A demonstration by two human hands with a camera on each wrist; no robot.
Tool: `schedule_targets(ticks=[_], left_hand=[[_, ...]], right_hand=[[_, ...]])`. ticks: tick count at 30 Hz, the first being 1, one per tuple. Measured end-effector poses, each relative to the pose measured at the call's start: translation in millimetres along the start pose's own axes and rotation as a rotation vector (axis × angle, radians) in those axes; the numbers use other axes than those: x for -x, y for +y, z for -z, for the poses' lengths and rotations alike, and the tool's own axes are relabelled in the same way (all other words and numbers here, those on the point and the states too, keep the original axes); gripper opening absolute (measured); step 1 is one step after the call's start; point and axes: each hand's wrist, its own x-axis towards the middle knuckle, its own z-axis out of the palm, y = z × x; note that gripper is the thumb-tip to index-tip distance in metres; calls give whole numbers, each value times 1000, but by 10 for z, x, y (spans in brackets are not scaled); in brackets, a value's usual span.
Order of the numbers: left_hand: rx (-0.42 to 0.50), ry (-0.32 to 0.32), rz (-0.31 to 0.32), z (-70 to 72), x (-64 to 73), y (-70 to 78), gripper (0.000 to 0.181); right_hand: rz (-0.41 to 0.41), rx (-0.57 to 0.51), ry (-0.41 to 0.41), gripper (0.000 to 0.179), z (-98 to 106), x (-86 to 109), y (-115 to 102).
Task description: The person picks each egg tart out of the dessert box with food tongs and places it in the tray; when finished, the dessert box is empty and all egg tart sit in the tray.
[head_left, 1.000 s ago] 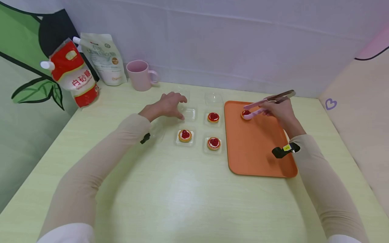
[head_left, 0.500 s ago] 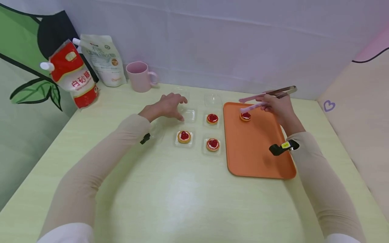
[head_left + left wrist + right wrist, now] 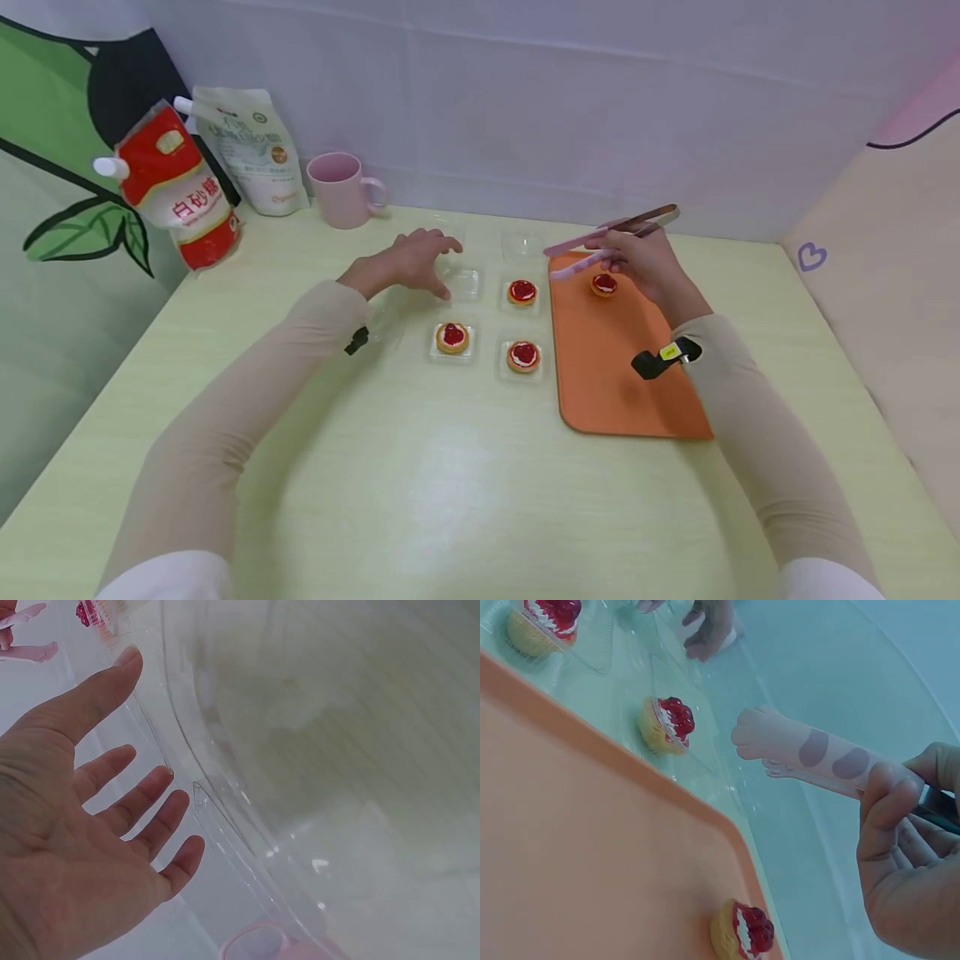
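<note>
in the head view, the right hand (image 3: 633,257) grips pink-and-silver tongs (image 3: 577,242), tips parted near a corner of the orange rectangular tray (image 3: 622,383), which bears 1 round red-topped tart (image 3: 603,285); 3 more red-topped tarts (image 3: 522,356) sit in clear square plastic containers (image 3: 512,375) beside it. in the left wrist view, the left hand (image 3: 90,832) has its fingers spread apart beside clear plastic. in the right wrist view, the right hand's fingers curl around the tongs, and the tray's tart lies near its rim.

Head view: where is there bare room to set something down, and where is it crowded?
Widest: the near table between left sleeve and right sleeve, below the three off-tray tarts. Also the near half of the orange tray, partly covered by the right sleeve. Crowded: far middle, where clear containers, left hand and tongs cluster.
</note>
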Motion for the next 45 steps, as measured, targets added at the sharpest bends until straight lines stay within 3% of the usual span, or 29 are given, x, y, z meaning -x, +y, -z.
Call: schedule_targets(ticks=[6,9,18,24,32,45], left_hand=[[14,18,-12,62,54,13,79],[7,33,-32,91,52,87,76],[-130,6,-125,-21,-205,520,74],[-185,-37,-115,-123,-332,683,81],[-194,-51,-107,-149,-361,749,78],[-149,-43,-107,-186,-406,718,75]], right_hand=[[-9,-4,-11,23,-130,-36,4],[-20,9,-15,20,-190,-55,16],[-52,80,-26,24,-282,-94,68],[-92,170,-13,29,-309,-115,80],[-90,267,-46,26,-362,-166,65],[-47,434,-80,29,-573,-200,39]])
